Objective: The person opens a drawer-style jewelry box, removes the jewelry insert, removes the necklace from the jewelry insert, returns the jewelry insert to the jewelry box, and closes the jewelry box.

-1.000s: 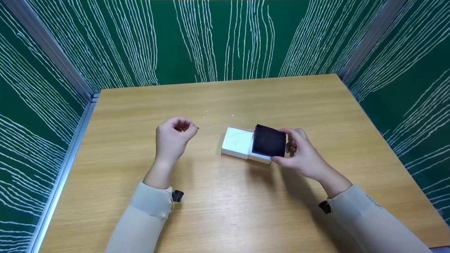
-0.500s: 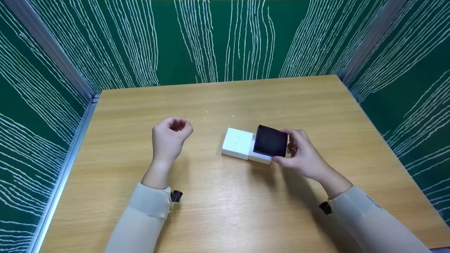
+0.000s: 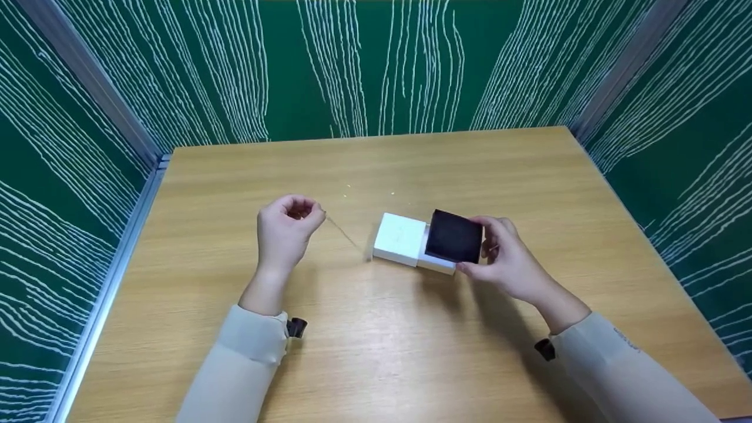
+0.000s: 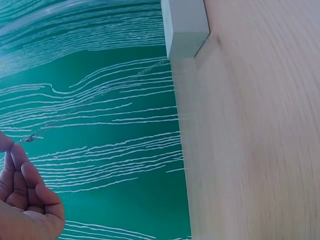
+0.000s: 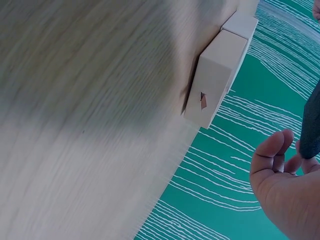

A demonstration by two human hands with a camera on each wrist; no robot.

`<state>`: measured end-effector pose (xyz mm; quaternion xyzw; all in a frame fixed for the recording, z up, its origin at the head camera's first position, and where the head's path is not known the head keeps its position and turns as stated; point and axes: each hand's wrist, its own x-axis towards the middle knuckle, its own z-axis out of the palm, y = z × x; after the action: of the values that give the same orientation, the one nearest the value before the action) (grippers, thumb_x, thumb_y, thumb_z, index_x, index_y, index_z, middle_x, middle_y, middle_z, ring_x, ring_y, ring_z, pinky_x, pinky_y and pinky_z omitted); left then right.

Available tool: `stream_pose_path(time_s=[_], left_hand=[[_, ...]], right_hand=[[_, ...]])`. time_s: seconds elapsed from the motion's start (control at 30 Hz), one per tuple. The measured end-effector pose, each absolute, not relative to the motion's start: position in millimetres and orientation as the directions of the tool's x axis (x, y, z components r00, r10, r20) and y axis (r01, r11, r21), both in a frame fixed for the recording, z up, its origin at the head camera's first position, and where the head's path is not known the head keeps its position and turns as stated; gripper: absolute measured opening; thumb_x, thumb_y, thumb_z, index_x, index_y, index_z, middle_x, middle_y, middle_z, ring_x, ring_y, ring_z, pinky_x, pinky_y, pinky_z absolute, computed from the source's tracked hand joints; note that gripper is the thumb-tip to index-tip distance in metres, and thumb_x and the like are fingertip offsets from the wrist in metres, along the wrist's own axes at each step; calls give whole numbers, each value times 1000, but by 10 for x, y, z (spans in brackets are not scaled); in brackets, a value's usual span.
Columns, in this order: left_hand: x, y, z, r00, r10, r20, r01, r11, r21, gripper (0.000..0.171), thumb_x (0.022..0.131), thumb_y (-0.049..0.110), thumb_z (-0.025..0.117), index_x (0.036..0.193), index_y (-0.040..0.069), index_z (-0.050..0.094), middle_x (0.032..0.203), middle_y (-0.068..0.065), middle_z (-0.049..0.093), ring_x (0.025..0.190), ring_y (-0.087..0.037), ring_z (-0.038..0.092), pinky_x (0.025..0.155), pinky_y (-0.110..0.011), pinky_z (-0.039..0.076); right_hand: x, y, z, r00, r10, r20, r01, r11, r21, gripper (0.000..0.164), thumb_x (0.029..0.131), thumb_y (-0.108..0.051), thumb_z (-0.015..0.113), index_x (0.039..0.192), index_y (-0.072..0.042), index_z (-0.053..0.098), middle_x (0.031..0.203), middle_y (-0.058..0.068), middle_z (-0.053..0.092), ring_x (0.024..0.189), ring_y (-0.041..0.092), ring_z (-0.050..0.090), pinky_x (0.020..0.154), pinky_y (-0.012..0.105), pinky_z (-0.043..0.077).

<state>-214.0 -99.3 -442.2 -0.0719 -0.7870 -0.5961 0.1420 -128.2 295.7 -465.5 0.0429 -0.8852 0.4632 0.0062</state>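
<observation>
A green wall (image 3: 41,247) with wavering white lines stands at the left, a pale metal rail (image 3: 100,294) running along the left edge of the wood-grained table (image 3: 376,346). The tabletop is yellowish brown, with light gleaming on its near part. Over its left half the left hand (image 3: 285,232) pinches a thin chain (image 3: 343,231) between thumb and forefinger, its other fingers curled in. The chain slants down toward a white box (image 3: 399,235); whether it touches is unclear. A few pale specks (image 3: 392,193) lie beyond, before the similarly lined back wall (image 3: 317,82). The box rests right of the table's middle, its tray (image 3: 436,267) sticking out to the right. Above the tray, the right hand (image 3: 511,258) grips a dark square pad (image 3: 453,236) by its right side, thumb nearest the viewer. Farther right, a grey corner post (image 3: 623,64) meets the lined right wall (image 3: 699,194).
</observation>
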Motion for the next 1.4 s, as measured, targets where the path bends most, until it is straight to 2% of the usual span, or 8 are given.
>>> stream_pose_path(time_s=[0.33, 0.63, 1.07, 1.4], left_hand=[[-2152, -978, -4437, -938, -41, 344, 322, 265, 909, 8, 97, 11, 83, 99, 4, 84, 93, -11, 79, 82, -21, 65, 73, -22, 54], [-2167, -990, -4470, -954, -2, 299, 288, 258, 922, 7, 96, 11, 80, 99, 5, 81, 92, -5, 75, 84, -21, 61, 71, -23, 48], [-2335, -1096, -4752, -983, 76, 167, 183, 338, 923, 6, 97, 10, 78, 100, 6, 81, 97, -3, 72, 95, -19, 61, 80, -28, 49], [-2436, -1175, -4940, -985, 72, 154, 170, 356, 919, 5, 94, 9, 79, 96, 8, 84, 99, -4, 78, 97, -18, 65, 89, -33, 52]], right_hand=[[-1280, 2965, -4629, -997, -71, 32, -67, 572, -818, 90, 89, -20, 97, 164, -9, 49, 134, 15, 42, 105, 28, 46, 84, 23, 43], [-1272, 2984, -4657, -996, -78, 35, -74, 582, -810, 90, 89, -21, 98, 164, -10, 48, 136, 15, 43, 105, 28, 47, 84, 23, 44], [-1257, 2983, -4667, -996, -84, 23, -67, 579, -813, 91, 89, -22, 98, 165, -10, 48, 139, 16, 43, 105, 27, 47, 86, 24, 45], [-1264, 2998, -4672, -996, -88, 32, -77, 577, -813, 91, 89, -23, 98, 164, -10, 48, 137, 14, 43, 106, 27, 47, 84, 24, 44]])
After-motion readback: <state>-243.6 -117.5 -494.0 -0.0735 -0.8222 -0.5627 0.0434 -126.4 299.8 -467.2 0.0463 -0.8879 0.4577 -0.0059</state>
